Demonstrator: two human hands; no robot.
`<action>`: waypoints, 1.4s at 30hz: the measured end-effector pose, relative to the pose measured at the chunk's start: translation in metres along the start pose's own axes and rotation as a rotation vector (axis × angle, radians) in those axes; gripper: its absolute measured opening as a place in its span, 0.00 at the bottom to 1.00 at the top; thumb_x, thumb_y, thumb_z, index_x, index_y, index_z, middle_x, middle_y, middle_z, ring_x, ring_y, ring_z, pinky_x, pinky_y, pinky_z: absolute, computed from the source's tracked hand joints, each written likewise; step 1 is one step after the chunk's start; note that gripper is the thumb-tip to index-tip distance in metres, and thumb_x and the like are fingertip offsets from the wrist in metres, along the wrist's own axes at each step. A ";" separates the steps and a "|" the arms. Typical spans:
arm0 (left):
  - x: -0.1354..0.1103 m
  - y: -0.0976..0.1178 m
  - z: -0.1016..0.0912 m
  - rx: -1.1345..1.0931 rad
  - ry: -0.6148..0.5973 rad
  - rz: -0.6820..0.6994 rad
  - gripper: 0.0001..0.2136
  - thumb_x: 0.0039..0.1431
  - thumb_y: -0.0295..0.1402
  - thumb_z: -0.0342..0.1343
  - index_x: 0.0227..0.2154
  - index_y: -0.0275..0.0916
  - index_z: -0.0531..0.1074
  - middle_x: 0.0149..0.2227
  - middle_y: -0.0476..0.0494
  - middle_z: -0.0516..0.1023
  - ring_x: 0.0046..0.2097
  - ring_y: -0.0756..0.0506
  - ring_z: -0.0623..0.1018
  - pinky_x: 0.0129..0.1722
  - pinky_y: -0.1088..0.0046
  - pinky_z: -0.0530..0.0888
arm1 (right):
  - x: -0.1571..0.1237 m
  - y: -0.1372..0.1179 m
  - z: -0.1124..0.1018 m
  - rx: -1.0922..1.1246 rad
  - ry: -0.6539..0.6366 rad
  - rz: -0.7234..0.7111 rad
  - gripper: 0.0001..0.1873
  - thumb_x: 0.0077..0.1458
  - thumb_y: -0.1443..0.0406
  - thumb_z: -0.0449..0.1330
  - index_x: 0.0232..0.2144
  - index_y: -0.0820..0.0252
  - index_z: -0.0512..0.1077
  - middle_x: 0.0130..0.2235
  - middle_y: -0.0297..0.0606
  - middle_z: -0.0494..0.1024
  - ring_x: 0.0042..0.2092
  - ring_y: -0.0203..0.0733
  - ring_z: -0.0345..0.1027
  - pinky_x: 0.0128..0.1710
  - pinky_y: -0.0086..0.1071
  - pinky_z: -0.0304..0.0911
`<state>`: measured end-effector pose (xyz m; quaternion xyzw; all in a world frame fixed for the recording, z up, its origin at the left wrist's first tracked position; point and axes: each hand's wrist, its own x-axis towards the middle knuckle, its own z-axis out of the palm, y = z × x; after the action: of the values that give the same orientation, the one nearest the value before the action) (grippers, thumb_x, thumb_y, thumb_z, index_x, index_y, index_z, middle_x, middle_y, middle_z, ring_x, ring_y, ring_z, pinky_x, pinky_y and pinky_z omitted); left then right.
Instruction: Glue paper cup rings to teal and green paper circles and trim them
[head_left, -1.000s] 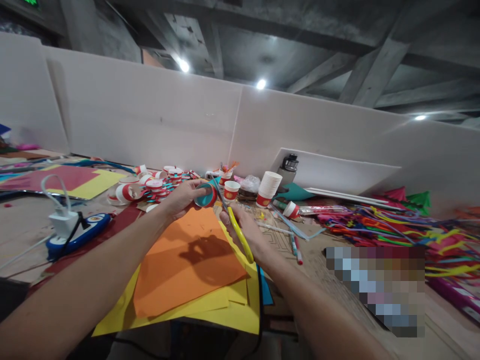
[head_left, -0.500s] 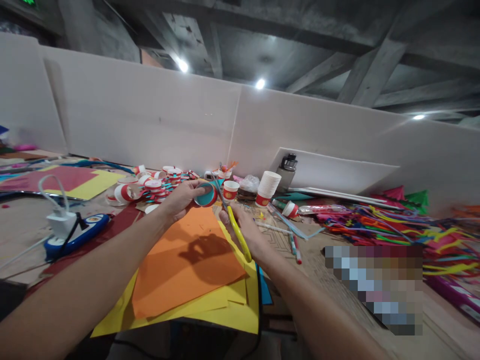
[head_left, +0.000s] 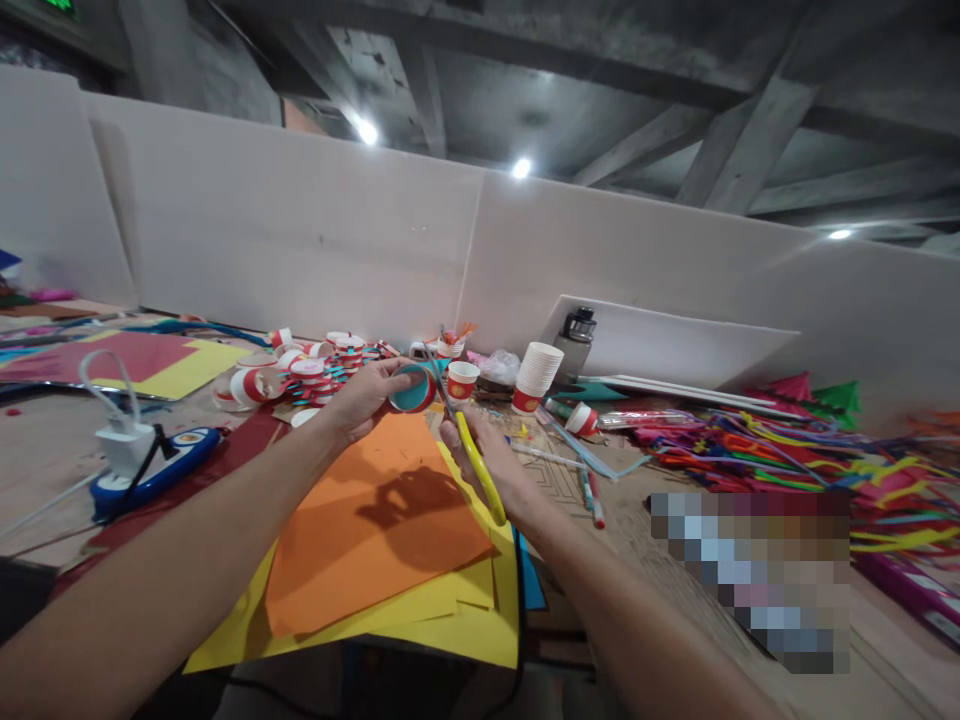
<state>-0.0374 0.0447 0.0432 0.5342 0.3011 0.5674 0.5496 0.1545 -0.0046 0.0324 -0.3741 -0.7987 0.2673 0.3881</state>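
My left hand pinches a red-and-white paper cup piece whose round face shows blue. Scissors with yellow handles are gripped in my right hand, blades pointing up and away, close to the right rim of the cup piece. Whether the blades touch the rim I cannot tell. Below both hands lies an orange paper sheet, on top of yellow sheets; the hands cast a shadow on the orange one.
Behind stand a single paper cup, a stack of paper cups and a dark bottle. Cut cup pieces pile up at left, near a blue power strip. Colourful pipe cleaners cover the right side.
Almost nothing differs. Both hands, the cup piece and the scissors keep nearly the same places, and the view shifts very slightly.
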 end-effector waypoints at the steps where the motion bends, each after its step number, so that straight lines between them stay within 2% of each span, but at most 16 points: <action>1: 0.000 0.000 0.000 -0.001 -0.004 0.000 0.14 0.42 0.30 0.65 0.36 0.34 0.76 0.29 0.46 0.77 0.28 0.52 0.74 0.28 0.79 0.68 | 0.000 -0.001 0.000 0.000 -0.002 0.010 0.14 0.58 0.53 0.53 0.30 0.56 0.59 0.27 0.29 0.61 0.29 0.34 0.54 0.27 0.28 0.52; 10: 0.001 0.000 -0.003 -0.014 -0.024 0.003 0.13 0.42 0.29 0.66 0.34 0.34 0.77 0.30 0.46 0.78 0.29 0.52 0.73 0.29 0.80 0.67 | -0.003 -0.004 -0.002 0.035 -0.059 0.134 0.16 0.57 0.51 0.54 0.29 0.56 0.59 0.24 0.28 0.60 0.23 0.30 0.52 0.21 0.25 0.47; 14: 0.001 0.000 -0.004 -0.010 -0.029 -0.001 0.13 0.42 0.29 0.65 0.34 0.34 0.77 0.29 0.47 0.78 0.28 0.53 0.73 0.29 0.80 0.67 | -0.005 -0.007 -0.001 0.054 -0.030 0.160 0.16 0.58 0.51 0.52 0.30 0.56 0.59 0.23 0.27 0.60 0.22 0.29 0.52 0.19 0.24 0.46; 22: 0.007 -0.005 -0.005 -0.088 0.045 -0.009 0.11 0.44 0.33 0.66 0.31 0.33 0.77 0.28 0.47 0.77 0.27 0.53 0.72 0.29 0.80 0.67 | -0.002 -0.002 -0.002 -0.048 -0.014 0.065 0.15 0.58 0.53 0.53 0.28 0.57 0.59 0.24 0.28 0.59 0.25 0.32 0.52 0.23 0.26 0.47; 26: 0.007 -0.007 -0.006 -0.074 0.024 0.009 0.11 0.44 0.31 0.65 0.33 0.33 0.78 0.30 0.45 0.79 0.29 0.52 0.74 0.31 0.80 0.68 | -0.002 0.002 -0.001 -0.093 0.011 -0.002 0.13 0.59 0.55 0.52 0.29 0.57 0.59 0.27 0.29 0.61 0.29 0.33 0.53 0.27 0.27 0.50; 31: 0.004 -0.004 -0.003 -0.047 -0.021 0.011 0.14 0.42 0.28 0.65 0.36 0.32 0.78 0.31 0.45 0.80 0.31 0.51 0.75 0.34 0.79 0.70 | -0.003 0.003 0.000 -0.087 -0.002 0.009 0.12 0.59 0.55 0.51 0.31 0.56 0.59 0.28 0.29 0.61 0.29 0.34 0.54 0.27 0.27 0.50; 37: 0.001 -0.008 0.005 -0.163 -0.023 -0.023 0.11 0.44 0.29 0.65 0.34 0.34 0.77 0.31 0.47 0.80 0.29 0.53 0.75 0.31 0.80 0.71 | -0.002 -0.005 -0.001 -0.057 0.037 0.028 0.16 0.59 0.52 0.49 0.29 0.57 0.60 0.25 0.29 0.60 0.27 0.33 0.53 0.26 0.28 0.50; 42: 0.000 -0.014 0.009 -0.238 0.027 -0.063 0.07 0.45 0.29 0.64 0.30 0.36 0.77 0.30 0.48 0.79 0.29 0.53 0.74 0.30 0.78 0.73 | 0.000 -0.005 -0.001 -0.051 0.048 0.010 0.17 0.59 0.51 0.48 0.33 0.58 0.64 0.26 0.29 0.62 0.27 0.33 0.56 0.26 0.28 0.52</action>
<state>-0.0251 0.0455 0.0324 0.4478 0.2556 0.5885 0.6227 0.1528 -0.0074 0.0366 -0.3941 -0.7939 0.2394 0.3963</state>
